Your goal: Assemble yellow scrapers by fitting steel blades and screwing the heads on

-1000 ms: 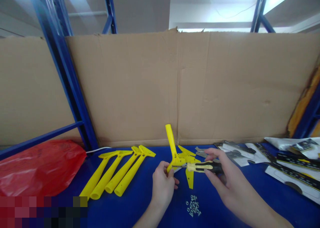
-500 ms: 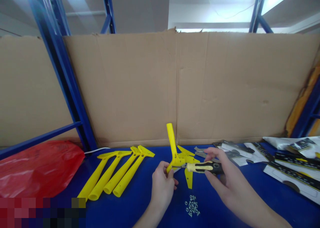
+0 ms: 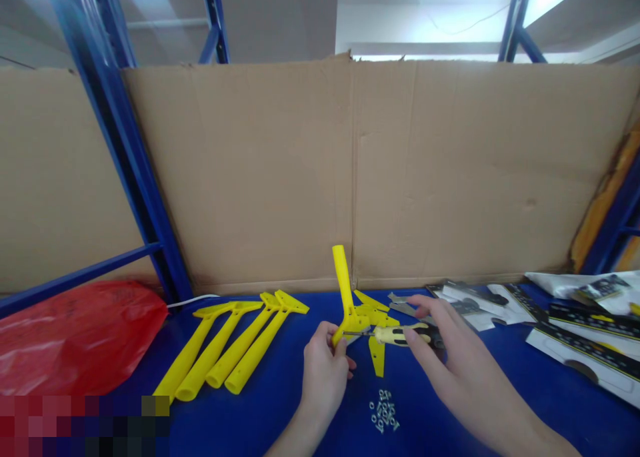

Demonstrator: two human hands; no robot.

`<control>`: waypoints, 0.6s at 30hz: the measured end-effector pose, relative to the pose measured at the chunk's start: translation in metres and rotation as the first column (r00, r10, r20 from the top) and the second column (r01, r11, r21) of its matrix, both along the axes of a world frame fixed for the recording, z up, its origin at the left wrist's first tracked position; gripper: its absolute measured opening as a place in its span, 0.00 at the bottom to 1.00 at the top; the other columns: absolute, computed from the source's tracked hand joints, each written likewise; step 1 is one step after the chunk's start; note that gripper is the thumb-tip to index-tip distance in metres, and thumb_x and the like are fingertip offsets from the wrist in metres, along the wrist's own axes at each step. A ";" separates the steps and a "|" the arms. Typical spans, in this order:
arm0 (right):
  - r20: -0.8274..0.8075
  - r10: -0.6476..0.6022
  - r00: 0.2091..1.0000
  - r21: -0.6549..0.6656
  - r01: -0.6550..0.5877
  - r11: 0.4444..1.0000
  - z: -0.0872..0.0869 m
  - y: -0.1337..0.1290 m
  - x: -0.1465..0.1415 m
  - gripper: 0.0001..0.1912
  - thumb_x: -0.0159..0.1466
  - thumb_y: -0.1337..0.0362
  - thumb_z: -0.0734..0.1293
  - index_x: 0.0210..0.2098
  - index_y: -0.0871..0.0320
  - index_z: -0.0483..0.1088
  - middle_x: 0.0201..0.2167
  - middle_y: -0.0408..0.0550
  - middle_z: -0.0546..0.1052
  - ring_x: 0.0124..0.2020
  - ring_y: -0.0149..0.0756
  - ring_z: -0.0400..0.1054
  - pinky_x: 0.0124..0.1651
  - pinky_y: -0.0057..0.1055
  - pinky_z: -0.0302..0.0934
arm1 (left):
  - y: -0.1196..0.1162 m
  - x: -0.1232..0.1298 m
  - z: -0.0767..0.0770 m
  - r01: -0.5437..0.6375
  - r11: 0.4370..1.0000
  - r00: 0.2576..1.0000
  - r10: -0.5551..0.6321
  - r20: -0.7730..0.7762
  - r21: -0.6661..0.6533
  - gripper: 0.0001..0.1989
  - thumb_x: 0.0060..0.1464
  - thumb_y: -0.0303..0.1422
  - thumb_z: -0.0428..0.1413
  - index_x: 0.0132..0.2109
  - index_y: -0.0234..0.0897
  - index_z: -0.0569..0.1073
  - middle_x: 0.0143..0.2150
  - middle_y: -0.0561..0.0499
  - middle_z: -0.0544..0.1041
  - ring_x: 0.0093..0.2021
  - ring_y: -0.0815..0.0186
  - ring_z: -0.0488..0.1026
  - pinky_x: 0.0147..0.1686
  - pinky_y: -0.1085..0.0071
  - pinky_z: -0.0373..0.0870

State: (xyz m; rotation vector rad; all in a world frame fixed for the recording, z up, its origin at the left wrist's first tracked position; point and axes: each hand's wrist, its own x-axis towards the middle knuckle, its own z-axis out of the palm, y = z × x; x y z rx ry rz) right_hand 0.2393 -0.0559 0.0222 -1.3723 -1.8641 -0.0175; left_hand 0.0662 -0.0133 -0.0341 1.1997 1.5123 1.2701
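Observation:
My left hand (image 3: pixel 325 367) pinches the wide head of a yellow plastic scraper handle (image 3: pixel 343 280), whose tube points up and away from me. In my right hand (image 3: pixel 457 360) is a screwdriver (image 3: pixel 395 335) with a cream and black grip, held level. Its shaft reaches left to the handle's head; the exact tip contact is too small to tell. Behind and below the screwdriver lie loose yellow plates (image 3: pixel 377 357) with holes. Nearer to me is a small pile of metal nuts and screws (image 3: pixel 384 411). Grey metal blades (image 3: pixel 400 303) lie partly hidden behind my right fingers.
Several more yellow handles (image 3: pixel 260 340) lie in a row on the blue tabletop (image 3: pixel 265 420) at left. A red plastic bag (image 3: pixel 85 337) sits beyond them. Black and white packaging cards (image 3: pixel 585 360) are spread at right. A cardboard wall (image 3: pixel 270 177) stands at the back.
My right thumb and fingers have shifted on the screwdriver's grip, with the thumb now across its top. My left hand and the yellow handle stay nearly still.

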 end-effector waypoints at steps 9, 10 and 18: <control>-0.059 0.096 0.994 -0.070 -0.101 0.992 0.000 0.002 0.005 0.09 0.63 0.62 0.58 0.43 0.53 0.64 0.39 0.50 0.76 0.34 0.37 0.72 0.33 0.32 0.68 | -0.001 0.001 0.003 -0.024 1.000 0.999 0.024 0.029 -0.004 0.08 0.54 0.20 0.47 0.31 0.36 0.62 0.18 0.59 0.67 0.13 0.75 0.67 0.10 0.83 0.61; -0.044 0.079 0.996 -0.069 -0.082 0.994 0.001 0.003 0.005 0.09 0.64 0.60 0.58 0.41 0.54 0.65 0.37 0.50 0.77 0.32 0.38 0.73 0.32 0.32 0.67 | -0.001 0.000 0.002 -0.025 1.000 0.999 0.025 0.031 0.003 0.08 0.54 0.20 0.47 0.31 0.36 0.62 0.18 0.59 0.68 0.13 0.75 0.67 0.10 0.83 0.61; 0.002 0.059 0.998 -0.065 -0.059 0.996 0.002 -0.003 -0.001 0.10 0.65 0.59 0.56 0.43 0.54 0.64 0.37 0.50 0.75 0.33 0.40 0.73 0.32 0.35 0.67 | 0.001 -0.001 -0.003 -0.026 0.998 0.999 0.025 0.022 0.051 0.06 0.52 0.21 0.49 0.31 0.36 0.63 0.19 0.59 0.69 0.13 0.74 0.68 0.11 0.82 0.63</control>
